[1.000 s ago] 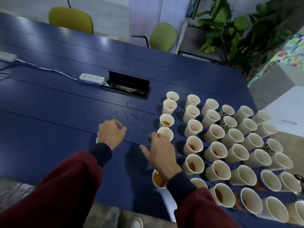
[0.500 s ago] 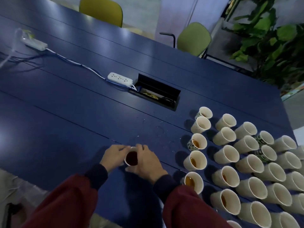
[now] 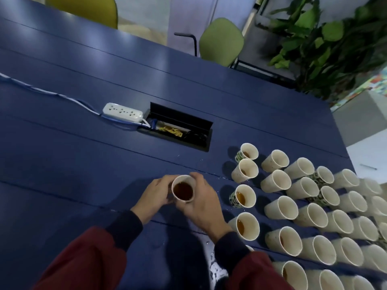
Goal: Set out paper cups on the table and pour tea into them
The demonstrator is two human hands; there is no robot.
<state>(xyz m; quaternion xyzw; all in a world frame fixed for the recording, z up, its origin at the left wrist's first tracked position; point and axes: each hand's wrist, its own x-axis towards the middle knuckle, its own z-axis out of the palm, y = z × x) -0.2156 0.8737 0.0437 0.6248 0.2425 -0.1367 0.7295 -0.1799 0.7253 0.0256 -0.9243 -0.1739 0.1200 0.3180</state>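
Head view, both hands – left hand (image 3: 154, 192), right hand (image 3: 202, 200) – clasping a tea-filled paper cup (image 3: 183, 190), rows of cups (image 3: 310, 214) just right

I take this for an office meeting room. I am looking down on a long dark-blue table (image 3: 83, 164) made of joined sections. A cable hatch (image 3: 178, 130) is sunk into its top, lid open and wires inside, and a white power strip (image 3: 122, 110) lies just beside it on a trailing cord. A green chair (image 3: 222, 40) and a yellow chair (image 3: 83, 7) stand at the far edge. A big leafy plant (image 3: 324, 42) fills the corner behind, and rows of paper cups (image 3: 280, 208) crowd the table's right end.
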